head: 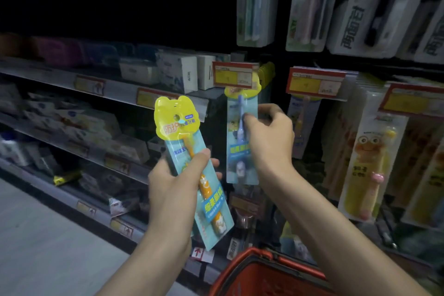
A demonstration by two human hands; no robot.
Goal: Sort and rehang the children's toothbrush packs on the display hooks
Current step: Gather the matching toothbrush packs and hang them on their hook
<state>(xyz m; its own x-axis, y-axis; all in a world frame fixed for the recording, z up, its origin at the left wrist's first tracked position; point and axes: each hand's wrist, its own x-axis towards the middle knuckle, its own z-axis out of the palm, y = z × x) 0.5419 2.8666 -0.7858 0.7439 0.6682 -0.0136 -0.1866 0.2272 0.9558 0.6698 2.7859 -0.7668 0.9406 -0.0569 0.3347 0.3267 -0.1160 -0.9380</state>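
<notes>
Your left hand (177, 182) grips the orange toothbrush pack (192, 163), keeping it ready, while your right hand (269, 137) pinches the blue pack (241, 142) hanging under its hook, to steady it.

Two hands (173, 182) (271, 139), two gripped packs (177, 122) (237, 168), one basket (249, 256)

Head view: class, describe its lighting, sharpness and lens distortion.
Head view: dim overall, upper left nearly black; the orange pack in the left hand is brightest and sharpest; the blue pack in the right hand is softer; left shelves blur; verticals lean toward the edges.
</notes>
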